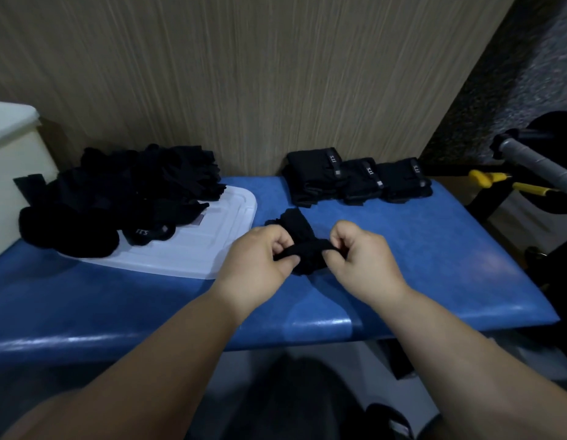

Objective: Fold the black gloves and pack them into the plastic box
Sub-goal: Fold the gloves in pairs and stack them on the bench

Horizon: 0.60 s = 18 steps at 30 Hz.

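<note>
Fingers (pixel 283 247) of the left hand (pixel 260 262) are curled in, pinching one end of a rolled band of black cloth. The right hand (pixel 364 258) mirrors it, its fingertips (pixel 337 247) nipping the other end, so both hands grip the same black glove (pixel 296 227) with only a short span between them. That gripped band runs crosswise, from left to right. The rest of the glove lies on the blue padded bench (pixel 434 249) with its long axis pointing away from the person and a little to the left, the far end well clear of the knuckles. Neither hand is nearer, since the glove sits between them on the midline. Any fold, I judge, would therefore go along that far-to-near axis, bringing the far end and the held band together. Beyond the glove, at the back right against the wall, three folded gloves (pixel 358 179) sit side by side, closer to the right hand. Loose gloves (pixel 123 192) are heaped to the left on a white plastic lid (pixel 218 236). A pale container (pixel 12 147) at the far left edge may be the box, though too little of it shows to be sure.
</note>
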{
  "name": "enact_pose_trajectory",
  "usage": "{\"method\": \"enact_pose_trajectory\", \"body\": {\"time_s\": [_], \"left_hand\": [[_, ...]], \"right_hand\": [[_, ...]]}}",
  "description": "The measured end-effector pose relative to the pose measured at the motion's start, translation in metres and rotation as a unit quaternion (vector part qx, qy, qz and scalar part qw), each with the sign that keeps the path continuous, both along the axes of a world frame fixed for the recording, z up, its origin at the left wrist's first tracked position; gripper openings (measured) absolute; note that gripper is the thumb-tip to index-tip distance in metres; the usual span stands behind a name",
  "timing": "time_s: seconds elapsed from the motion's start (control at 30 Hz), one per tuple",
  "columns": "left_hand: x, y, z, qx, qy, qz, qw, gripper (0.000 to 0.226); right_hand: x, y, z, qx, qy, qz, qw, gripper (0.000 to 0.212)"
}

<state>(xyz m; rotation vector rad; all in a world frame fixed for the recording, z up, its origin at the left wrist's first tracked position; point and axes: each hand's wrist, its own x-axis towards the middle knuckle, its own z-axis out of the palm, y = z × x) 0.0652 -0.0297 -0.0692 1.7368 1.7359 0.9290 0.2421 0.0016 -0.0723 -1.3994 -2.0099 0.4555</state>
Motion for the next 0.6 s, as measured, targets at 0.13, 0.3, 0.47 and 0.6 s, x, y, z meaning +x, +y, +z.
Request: {"method": "enact_pose_trajectory", "body": {"time_s": [0.13, 0.3, 0.47, 0.6], "left_hand": [[0.005, -0.001, 0.004, 0.021, -0.04, 0.042, 0.998, 0.014], [0.005, -0.001, 0.003, 0.037, -0.055, 0.062, 0.996, 0.016], [0.003, 0.001, 0.004, 0.035, -0.037, 0.073, 0.996, 0.015], [0.002, 0.003, 0.006, 0.003, -0.054, 0.072, 0.996, 0.016]], "right_hand": [[-0.006, -0.004, 0.001, 0.014, 0.011, -0.038, 0.999, 0.034], [-0.011, -0.005, -0.002, 0.028, 0.052, -0.03, 0.998, 0.036], [-0.016, -0.009, 0.001, -0.085, 0.179, 0.069, 0.978, 0.027], [-0.011, -0.009, 0.001, -0.175, 0.2, 0.158, 0.951, 0.025]]}}
